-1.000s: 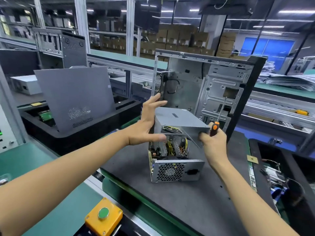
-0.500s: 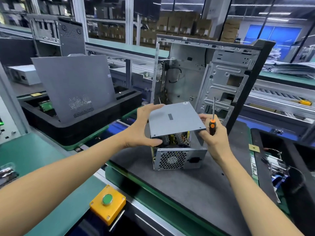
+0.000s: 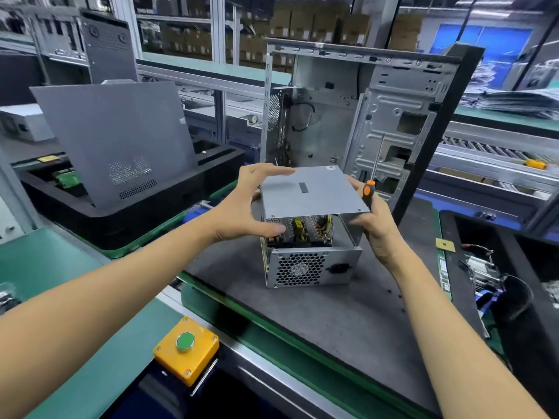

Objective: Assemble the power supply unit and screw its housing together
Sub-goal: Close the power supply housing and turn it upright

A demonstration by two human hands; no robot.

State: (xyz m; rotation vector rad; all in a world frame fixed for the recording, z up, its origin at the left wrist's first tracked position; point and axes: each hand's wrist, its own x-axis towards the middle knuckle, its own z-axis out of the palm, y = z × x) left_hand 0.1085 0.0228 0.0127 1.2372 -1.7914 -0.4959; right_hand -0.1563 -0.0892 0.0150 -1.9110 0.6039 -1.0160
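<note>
Power supply unit, on the desk between both hands: cover gripped unseated by left hand and right hand, the latter also clutching a screwdriver; risk, pinched wires or skewed seating.

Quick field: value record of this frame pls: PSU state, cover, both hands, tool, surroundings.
unit: open silver metal power supply base, fan grille facing camera, on dark grey mat
cover: flat grey metal cover, held above base, not seated, gap shows the electronics
left hand: grips cover's left edge
right hand: holds cover's right side and the tool
tool: orange-and-black-handled screwdriver, shaft pointing up
behind: open silver computer case
front: yellow box with green button
</note>
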